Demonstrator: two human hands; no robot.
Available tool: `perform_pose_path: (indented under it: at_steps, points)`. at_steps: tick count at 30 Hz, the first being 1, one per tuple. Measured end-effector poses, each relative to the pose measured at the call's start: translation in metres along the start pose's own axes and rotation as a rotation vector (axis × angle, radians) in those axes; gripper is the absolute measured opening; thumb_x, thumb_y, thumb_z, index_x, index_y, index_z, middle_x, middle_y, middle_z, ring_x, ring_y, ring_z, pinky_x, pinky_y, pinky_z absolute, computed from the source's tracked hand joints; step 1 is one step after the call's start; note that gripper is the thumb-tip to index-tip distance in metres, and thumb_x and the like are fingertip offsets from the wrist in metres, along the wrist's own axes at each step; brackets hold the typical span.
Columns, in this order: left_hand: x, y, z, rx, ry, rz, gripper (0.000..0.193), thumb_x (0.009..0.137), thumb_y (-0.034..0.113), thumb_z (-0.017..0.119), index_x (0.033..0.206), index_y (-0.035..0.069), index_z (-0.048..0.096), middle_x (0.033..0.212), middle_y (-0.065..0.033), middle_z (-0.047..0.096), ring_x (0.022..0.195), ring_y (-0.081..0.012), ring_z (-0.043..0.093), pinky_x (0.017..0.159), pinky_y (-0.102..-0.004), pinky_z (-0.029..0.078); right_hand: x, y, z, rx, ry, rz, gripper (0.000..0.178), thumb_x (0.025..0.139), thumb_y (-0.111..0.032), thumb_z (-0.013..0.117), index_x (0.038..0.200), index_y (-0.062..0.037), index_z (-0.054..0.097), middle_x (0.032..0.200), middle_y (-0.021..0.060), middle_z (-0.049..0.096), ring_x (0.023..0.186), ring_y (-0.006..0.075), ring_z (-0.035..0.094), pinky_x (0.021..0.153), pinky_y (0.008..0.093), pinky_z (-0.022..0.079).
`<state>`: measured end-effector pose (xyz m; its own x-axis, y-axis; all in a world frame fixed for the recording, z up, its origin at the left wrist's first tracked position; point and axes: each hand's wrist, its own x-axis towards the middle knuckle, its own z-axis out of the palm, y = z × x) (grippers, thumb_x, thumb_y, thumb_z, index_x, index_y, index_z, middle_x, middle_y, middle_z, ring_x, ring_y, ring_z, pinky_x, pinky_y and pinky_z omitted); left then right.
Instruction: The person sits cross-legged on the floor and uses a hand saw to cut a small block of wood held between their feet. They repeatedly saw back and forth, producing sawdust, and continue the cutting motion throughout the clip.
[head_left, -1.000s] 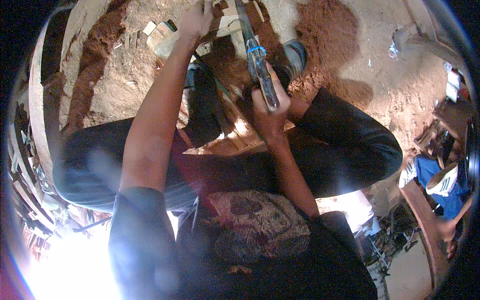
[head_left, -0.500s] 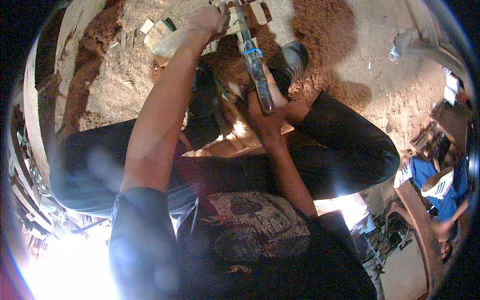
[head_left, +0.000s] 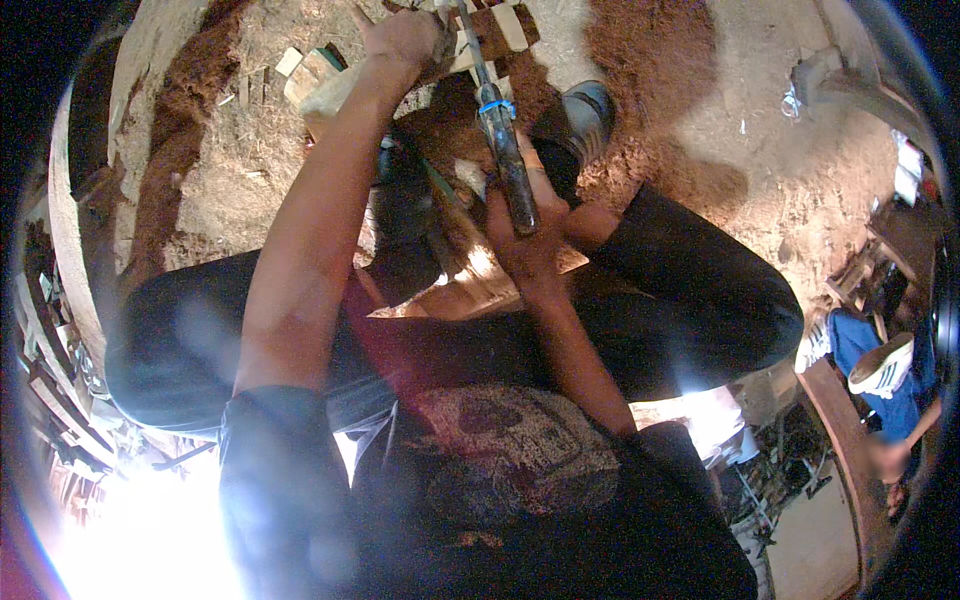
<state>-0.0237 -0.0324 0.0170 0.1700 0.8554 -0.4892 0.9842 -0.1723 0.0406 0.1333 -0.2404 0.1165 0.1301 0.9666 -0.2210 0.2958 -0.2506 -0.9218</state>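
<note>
My right hand (head_left: pixel 530 250) is wrapped round the lower end of a long, narrow dark tool (head_left: pixel 508 160) with a blue band tied round it. A thinner shaft runs from the band toward the far edge of the picture, where its tip is cut off; I cannot tell the tool's kind. Next to the shaft's far part, my left hand (head_left: pixel 405 42) is bent over, with one digit sticking out to the left and the others curled. What those fingers grip is hidden. Pale wood blocks (head_left: pixel 510 27) lie just right of the shaft. A wooden board (head_left: pixel 465 285) lies between my legs.
Cut wood pieces (head_left: pixel 320 80) lie on the dusty ground left of my left hand. My shoe (head_left: pixel 588 115) rests right of the tool. At the far right another person in blue trousers (head_left: pixel 855 340) sits by planks (head_left: pixel 840 430). Scrap wood (head_left: pixel 65 405) is stacked at the left rim.
The tool's lower end and my right hand have shifted slightly left and toward my body. A digit of my left hand now sticks out to the left.
</note>
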Motion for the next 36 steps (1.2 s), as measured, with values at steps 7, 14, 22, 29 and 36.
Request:
perform_pose_path:
  at_steps: [7,14,22,29,36]
  points:
    - [0.002,0.010,0.001,-0.474,0.027,-0.265,0.071,0.101,0.055,0.034,0.105,-0.008,0.067,0.102,-0.0333,0.067,0.102,-0.0469,0.065,0.088,-0.0512,0.052,0.001,0.008,0.000,-0.026,-0.018,0.040,0.056,0.087,-0.002,0.058,0.143,0.0003,0.049,0.104,0.0144,0.071,0.084,0.0169,0.067,0.076,0.0319,0.054]
    - [0.014,0.002,0.025,-0.378,0.160,-0.285,0.063,0.098,0.052,0.036,0.128,0.002,0.061,0.114,-0.0256,0.069,0.106,-0.0441,0.067,0.094,-0.0516,0.052,-0.017,0.020,-0.001,-0.189,-0.027,-0.040,0.062,0.087,-0.002,0.058,0.147,-0.0021,0.043,0.106,0.0167,0.070,0.084,0.0216,0.068,0.077,0.0335,0.055]
    - [-0.001,0.017,0.001,-0.668,0.112,-0.307,0.070,0.099,0.052,0.035,0.117,-0.011,0.061,0.112,-0.0376,0.063,0.112,-0.0487,0.060,0.097,-0.0520,0.048,-0.004,0.021,-0.001,-0.093,-0.052,0.043,0.061,0.088,0.000,0.057,0.147,0.0003,0.042,0.117,0.0187,0.068,0.100,0.0222,0.068,0.088,0.0350,0.054]
    - [-0.006,0.024,0.000,-0.534,0.196,-0.355,0.074,0.098,0.054,0.034,0.120,-0.012,0.059,0.113,-0.0375,0.063,0.112,-0.0482,0.061,0.098,-0.0515,0.048,0.006,0.017,0.004,-0.092,-0.012,-0.072,0.060,0.088,0.000,0.058,0.146,0.0006,0.043,0.121,0.0184,0.067,0.103,0.0210,0.067,0.090,0.0340,0.053]
    - [-0.005,0.021,-0.003,-0.553,0.143,-0.348,0.074,0.097,0.055,0.034,0.123,-0.010,0.058,0.112,-0.0371,0.063,0.111,-0.0478,0.062,0.099,-0.0518,0.047,-0.016,0.014,-0.001,-0.092,-0.003,-0.018,0.058,0.087,0.002,0.056,0.144,0.0012,0.045,0.120,0.0167,0.067,0.103,0.0192,0.066,0.090,0.0321,0.052]
